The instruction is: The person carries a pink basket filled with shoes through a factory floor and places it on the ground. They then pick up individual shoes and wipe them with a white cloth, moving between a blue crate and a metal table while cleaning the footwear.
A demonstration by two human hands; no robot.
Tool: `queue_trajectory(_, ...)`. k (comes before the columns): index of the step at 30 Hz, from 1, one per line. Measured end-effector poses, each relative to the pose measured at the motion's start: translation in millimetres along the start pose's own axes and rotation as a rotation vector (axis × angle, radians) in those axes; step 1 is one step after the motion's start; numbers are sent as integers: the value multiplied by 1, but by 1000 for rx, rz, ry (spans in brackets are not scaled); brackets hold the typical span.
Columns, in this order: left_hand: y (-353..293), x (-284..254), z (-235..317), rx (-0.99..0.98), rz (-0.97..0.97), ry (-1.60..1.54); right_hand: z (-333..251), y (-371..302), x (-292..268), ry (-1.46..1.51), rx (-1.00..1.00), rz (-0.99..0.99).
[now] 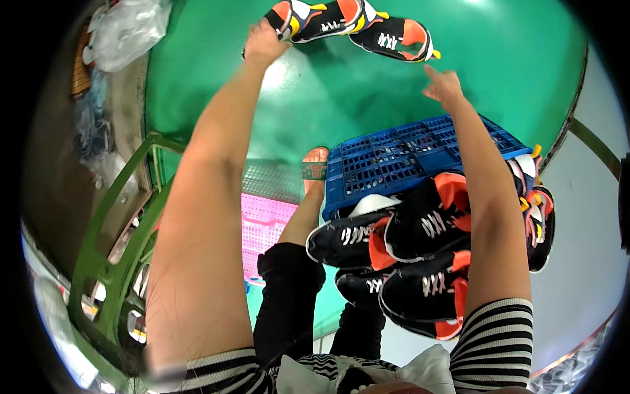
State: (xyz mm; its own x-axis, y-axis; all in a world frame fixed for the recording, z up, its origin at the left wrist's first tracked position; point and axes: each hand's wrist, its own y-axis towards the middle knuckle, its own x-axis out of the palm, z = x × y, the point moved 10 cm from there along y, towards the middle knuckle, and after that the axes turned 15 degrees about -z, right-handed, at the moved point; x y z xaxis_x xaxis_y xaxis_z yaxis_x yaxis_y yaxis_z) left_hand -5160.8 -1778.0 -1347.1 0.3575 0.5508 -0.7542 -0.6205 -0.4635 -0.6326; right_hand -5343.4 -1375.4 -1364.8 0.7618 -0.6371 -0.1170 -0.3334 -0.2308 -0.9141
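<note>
Three black sneakers with orange linings and yellow heel tabs stand in a row on the green surface at the top. My left hand (265,43) is on the leftmost sneaker (283,14), its fingers around the side and toe, which they partly hide. The middle sneaker (328,27) is beside it. Just below the heel of the right-hand sneaker (384,41), my right hand (445,87) hangs with its index finger stretched out, holding nothing. Below my right forearm, several similar black sneakers (426,226) are heaped by a blue crate.
The blue plastic crate (387,167) stands right of my sandalled foot (315,164). A pink basket (262,226) lies left of my leg. A green metal frame (98,243) is at the left, with clear plastic bags (128,33) beyond it. A white surface (584,217) borders the right.
</note>
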Motion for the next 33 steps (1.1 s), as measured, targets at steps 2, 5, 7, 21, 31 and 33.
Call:
queue_trajectory(2, 27, -6, -27, -27, 139, 44, -5, 32, 20, -70, -5, -36)
queue_trajectory(5, 61, 11, -38, 88, -66, -218, -14, 54, 42, 72, -26, 85)
queue_trajectory(7, 43, 21, 56, 519, -59, -532, 5, 70, 15, 94, -91, 119)
queue_trajectory(21, -62, 78, 145, 417, -123, -402, -35, -16, 78, 290, -414, 175)
queue_trajectory(31, -239, -35, 212, 596, 116, -541, -43, -180, 54, 100, -398, -20)
queue_trajectory(33, -260, -66, 232, 610, 167, -410, -70, -231, 35, 101, -418, 24)
